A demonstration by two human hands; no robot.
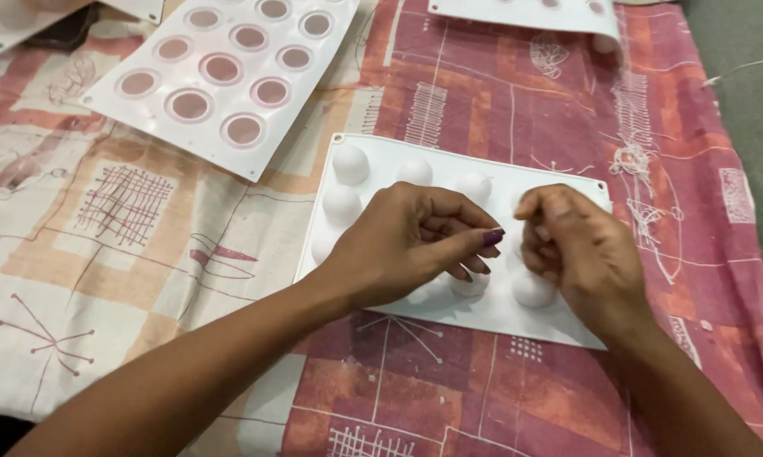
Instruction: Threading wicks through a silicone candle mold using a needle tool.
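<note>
While both hands work over the white silicone mould [398,165] lying dome-side up at the middle of the patterned cloth [144,220], progress is hard to judge — domes look intact, nothing visibly popped out. Left hand [407,241] has fingers curled, thumb and forefinger pressed together over a dome; whether it pinches anything I cannot tell. Right hand [580,245] is loosely fisted just beside it, contents hidden. Far left lies a second mould [221,76], cavity-side up, round cups translucent — soft, matte, flexible-looking. Third mould edge [525,15] at far right.
</note>
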